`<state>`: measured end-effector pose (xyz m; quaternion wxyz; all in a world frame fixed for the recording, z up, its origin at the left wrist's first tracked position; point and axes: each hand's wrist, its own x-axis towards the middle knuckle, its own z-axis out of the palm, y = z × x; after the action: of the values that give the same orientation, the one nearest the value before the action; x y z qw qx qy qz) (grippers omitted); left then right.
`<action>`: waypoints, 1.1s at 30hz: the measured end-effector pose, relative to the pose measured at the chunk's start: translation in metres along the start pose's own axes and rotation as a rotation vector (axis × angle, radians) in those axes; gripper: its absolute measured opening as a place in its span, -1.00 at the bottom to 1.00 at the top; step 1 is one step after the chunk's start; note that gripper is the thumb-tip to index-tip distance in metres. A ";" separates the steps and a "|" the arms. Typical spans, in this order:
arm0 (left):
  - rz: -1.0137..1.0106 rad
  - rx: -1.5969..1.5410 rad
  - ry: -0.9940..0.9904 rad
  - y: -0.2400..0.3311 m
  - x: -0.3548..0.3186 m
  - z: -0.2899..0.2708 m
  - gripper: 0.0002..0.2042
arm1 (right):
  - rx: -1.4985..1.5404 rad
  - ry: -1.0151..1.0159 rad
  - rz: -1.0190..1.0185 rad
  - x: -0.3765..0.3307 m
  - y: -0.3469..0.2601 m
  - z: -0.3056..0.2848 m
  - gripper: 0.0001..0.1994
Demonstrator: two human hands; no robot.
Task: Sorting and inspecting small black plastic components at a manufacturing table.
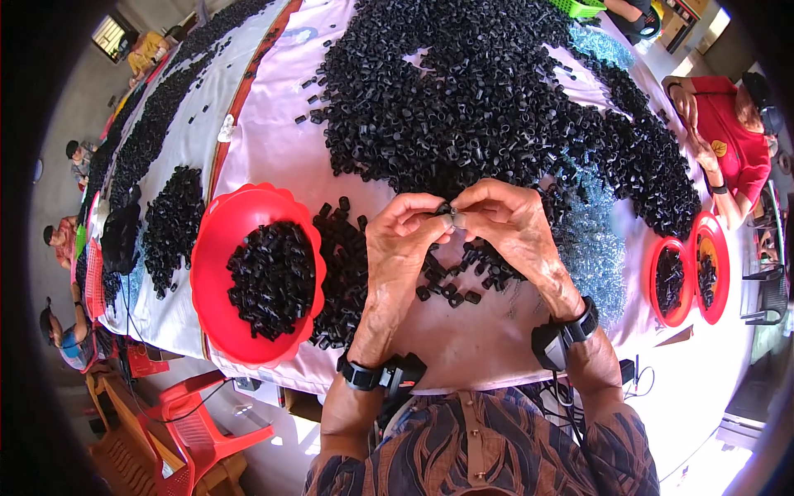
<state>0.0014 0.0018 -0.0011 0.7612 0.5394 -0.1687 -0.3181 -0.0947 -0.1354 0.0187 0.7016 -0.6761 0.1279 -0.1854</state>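
Note:
Over the near part of the table, my two hands meet fingertip to fingertip. My left hand (403,240) is closed in a pinch on a small black plastic piece (446,209). My right hand (514,225) is pinched against the same piece, thumb and forefinger together. Whether a second tiny part sits between the fingertips is hidden. Beyond the fingers spreads a large heap of black plastic pieces (447,107), short and tube-like. A few loose ones (451,291) lie below my hands. To the right is a pile of small, clear bluish parts (591,248).
A red scalloped basin (217,273) partly filled with black pieces stands left of my hands. Two red bowls (668,318) are at the right edge, near a person in red (728,140). A red plastic chair (198,430) stands lower left. Other people sit along the far left.

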 end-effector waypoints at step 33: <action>-0.080 -0.280 -0.145 0.005 -0.001 0.000 -0.81 | 0.090 0.055 -0.066 0.000 -0.004 0.000 -0.91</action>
<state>0.0019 0.0030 0.0035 0.8014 0.4098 -0.1555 -0.4069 -0.0954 -0.1351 0.0231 0.7208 -0.6425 0.1163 -0.2325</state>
